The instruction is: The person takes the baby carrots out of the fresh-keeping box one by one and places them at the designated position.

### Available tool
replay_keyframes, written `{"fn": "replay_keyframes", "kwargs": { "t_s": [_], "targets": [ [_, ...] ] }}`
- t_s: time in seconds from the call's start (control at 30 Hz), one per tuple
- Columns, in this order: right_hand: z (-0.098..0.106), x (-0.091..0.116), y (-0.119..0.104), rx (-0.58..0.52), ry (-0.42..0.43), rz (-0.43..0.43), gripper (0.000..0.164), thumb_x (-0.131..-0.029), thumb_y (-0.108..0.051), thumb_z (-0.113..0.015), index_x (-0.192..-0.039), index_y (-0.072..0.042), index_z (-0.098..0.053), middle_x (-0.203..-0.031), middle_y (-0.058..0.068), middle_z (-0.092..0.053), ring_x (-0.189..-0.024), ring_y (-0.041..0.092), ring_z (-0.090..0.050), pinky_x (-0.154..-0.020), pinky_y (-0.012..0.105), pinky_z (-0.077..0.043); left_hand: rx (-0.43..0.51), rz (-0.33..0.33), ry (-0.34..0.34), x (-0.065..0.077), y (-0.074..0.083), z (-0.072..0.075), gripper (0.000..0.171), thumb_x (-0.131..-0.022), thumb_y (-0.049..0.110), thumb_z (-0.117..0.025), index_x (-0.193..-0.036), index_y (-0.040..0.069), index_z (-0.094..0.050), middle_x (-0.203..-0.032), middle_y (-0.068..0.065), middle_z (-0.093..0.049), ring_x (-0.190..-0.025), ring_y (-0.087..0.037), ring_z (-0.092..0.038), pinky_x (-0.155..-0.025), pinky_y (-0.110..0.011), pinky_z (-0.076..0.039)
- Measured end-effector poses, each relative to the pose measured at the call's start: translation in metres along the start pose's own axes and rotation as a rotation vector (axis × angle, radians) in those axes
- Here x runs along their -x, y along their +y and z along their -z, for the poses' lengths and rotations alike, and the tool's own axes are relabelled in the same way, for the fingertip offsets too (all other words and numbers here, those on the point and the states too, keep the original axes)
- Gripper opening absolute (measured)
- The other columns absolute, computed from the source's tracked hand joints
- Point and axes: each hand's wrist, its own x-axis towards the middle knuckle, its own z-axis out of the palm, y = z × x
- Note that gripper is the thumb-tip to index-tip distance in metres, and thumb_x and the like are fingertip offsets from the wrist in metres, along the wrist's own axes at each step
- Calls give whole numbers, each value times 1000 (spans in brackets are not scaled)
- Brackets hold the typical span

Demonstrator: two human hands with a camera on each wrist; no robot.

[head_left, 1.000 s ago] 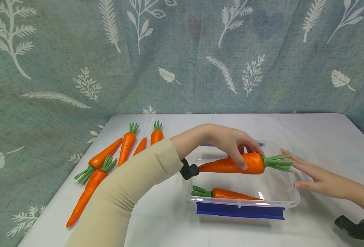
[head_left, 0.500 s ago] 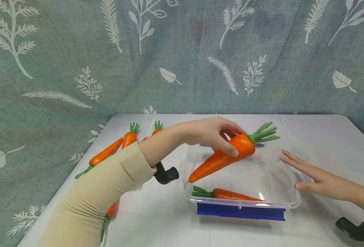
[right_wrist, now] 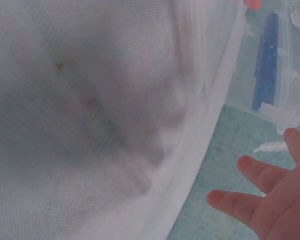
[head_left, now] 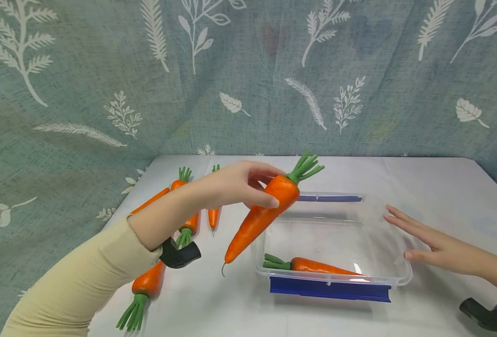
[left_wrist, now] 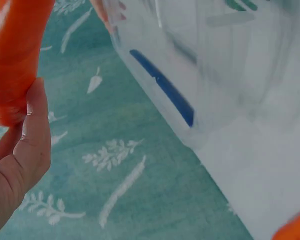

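Observation:
My left hand (head_left: 244, 185) grips a large orange carrot (head_left: 259, 217) by its thick end, green stalks up and thin tip pointing down to the left. It hangs in the air at the left side of a clear plastic box (head_left: 332, 238) with blue clips. In the left wrist view the thumb and fingers hold the carrot (left_wrist: 15, 55) from below. Inside the box, along its front wall, lies another carrot (head_left: 320, 266). My right hand (head_left: 438, 243) is at the box's right side with its fingers spread and straight, holding nothing; in the right wrist view its fingertips (right_wrist: 247, 164) show near the box.
Several more carrots lie on the white table at the left, among them one in front (head_left: 147, 281) and a slim one (head_left: 213, 217) behind; my left arm partly covers this group. A patterned green cloth (head_left: 248, 79) hangs behind the table.
My left hand has lifted the carrot from over the box and carried it left, tilting it so its stalks rise. My right hand stays in place.

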Motion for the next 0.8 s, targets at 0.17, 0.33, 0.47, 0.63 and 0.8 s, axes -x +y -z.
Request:
{"fn": "replay_keyframes", "kwargs": {
  "t_s": [0.17, 0.33, 0.47, 0.63, 0.8],
  "targets": [
    [0, 1, -1, 5, -4, -13, 76, -84, -12, -62, -147, -20, -20, -148, -26, 2, -120, -26, 2, -75, 75, -28, 34, 37, 82, 25, -11, 7, 51, -82, 17, -65, -131, 14, -49, -118, -8, -56, -94, -21, -60, -77, -35, -52],
    [1, 2, -5, 0, 0, -12, 75, -85, -12, -62, -147, -22, -20, -149, -24, 1, -120, -27, 2, -75, 75, -28, 44, 131, 169, 43, -28, 10, 55, -81, 19, -66, -132, 13, -48, -121, -9, -55, -91, -21, -60, -74, -34, -51],
    [2, 2, -7, 1, 0, -13, 75, -85, -13, -62, -147, -23, -20, -150, -24, 0, -120, -27, 2, -75, 75, -29, 87, 194, 227, 53, -44, 11, 59, -81, 21, -68, -135, 12, -44, -126, -11, -52, -90, -22, -60, -71, -34, -51],
    [3, 2, -8, -2, -5, -13, 75, -85, -13, -62, -147, -21, -20, -150, -22, 0, -120, -27, 2, -75, 75, -29, 115, 236, 287, 63, -65, 11, 68, -80, 28, -69, -138, 8, -39, -131, -13, -49, -90, -21, -58, -71, -32, -50],
    [4, 2, -8, -9, -8, -14, 74, -85, -12, -61, -147, -19, -20, -150, -22, 1, -121, -27, 2, -75, 75, -28, 95, 285, 356, 64, -91, 4, 70, -80, 34, -69, -138, 10, -39, -128, -14, -49, -92, -23, -57, -84, -39, -47]
  ]
}}
